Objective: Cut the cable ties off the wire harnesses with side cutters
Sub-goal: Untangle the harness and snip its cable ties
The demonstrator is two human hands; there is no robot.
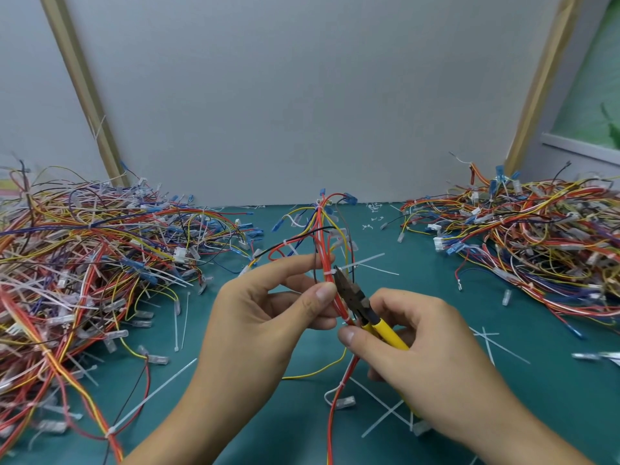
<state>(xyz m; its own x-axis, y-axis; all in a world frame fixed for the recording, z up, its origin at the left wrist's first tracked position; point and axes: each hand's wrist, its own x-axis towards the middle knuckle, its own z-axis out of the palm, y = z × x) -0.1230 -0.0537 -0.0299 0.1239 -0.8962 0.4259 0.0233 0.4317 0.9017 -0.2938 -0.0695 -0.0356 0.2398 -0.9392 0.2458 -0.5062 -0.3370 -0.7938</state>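
Observation:
My left hand (268, 317) pinches a wire harness (327, 243) of red, yellow and black wires, held upright above the green mat. A white cable tie (349, 266) wraps the red wires just above my left thumb, its tail sticking out to the right. My right hand (419, 340) grips yellow-handled side cutters (360, 305). Their dark jaws point up and left, with the tips at the tie's head. The lower wires of the harness hang down between my hands.
A big heap of harnesses (84, 256) covers the left of the green mat (268, 414); a second heap (536, 243) lies at the right. Cut white ties (385, 407) and loose clear terminals are scattered over the mat. A grey wall stands behind.

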